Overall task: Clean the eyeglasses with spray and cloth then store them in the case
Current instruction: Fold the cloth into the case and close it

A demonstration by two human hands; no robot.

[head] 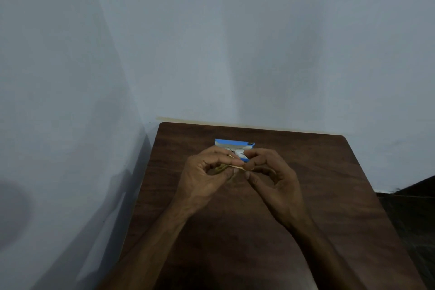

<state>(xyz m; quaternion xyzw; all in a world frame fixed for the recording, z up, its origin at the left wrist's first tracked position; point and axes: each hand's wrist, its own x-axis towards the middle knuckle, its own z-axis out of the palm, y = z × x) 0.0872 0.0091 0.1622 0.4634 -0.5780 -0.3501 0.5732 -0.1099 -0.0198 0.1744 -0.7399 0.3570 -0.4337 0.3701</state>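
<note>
dark wood table point(306, 195): left hand point(204, 179), right hand point(275, 181) together, pinching soft limp cloth point(236, 167); fragile-looking wire eyeglasses point(233, 150) lie in case point(231, 142), 12 o'clock.

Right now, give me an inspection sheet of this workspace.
Surface: dark wooden table, set against a wall corner.
Job's things: blue case lies open, the eyeglasses seemingly inside; small tan cloth held between the hands; spray not seen.
Clutter: nothing seen.
Grippers: left hand and right hand both pinch the cloth, in front of the case.
Cables: nothing seen.
Surroundings: pale walls; dark floor at right.
</note>
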